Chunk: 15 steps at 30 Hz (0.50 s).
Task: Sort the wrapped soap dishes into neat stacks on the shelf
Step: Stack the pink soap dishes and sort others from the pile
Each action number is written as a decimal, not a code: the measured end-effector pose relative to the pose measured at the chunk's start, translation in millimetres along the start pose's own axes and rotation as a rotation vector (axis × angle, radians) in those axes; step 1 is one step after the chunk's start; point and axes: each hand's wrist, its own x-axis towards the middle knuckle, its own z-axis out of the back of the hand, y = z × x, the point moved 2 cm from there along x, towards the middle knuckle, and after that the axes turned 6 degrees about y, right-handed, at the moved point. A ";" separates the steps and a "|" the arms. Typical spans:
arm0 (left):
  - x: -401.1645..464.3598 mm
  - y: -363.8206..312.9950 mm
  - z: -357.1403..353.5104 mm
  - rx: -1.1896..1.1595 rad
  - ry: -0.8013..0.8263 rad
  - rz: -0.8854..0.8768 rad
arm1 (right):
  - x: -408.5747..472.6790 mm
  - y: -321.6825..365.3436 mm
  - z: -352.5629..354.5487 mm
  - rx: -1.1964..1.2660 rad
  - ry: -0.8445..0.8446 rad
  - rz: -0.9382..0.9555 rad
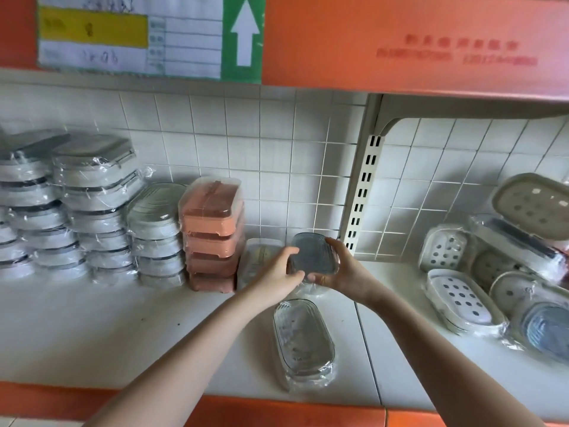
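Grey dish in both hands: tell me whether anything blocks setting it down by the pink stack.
Yes. A pale wrapped dish leans against the pink stack, filling that spot, left of the grey dish both hands hold.

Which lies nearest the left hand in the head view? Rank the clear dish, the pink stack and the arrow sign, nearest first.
From the left hand:
1. Pink stack, just to its left on the shelf.
2. Clear dish, below it, toward the shelf's front edge.
3. Arrow sign, high above on the orange panel.
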 end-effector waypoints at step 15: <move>8.3 -2.2 -4.2 0.036 -0.143 0.001 | 22.9 -3.4 8.8 -0.372 -0.034 0.001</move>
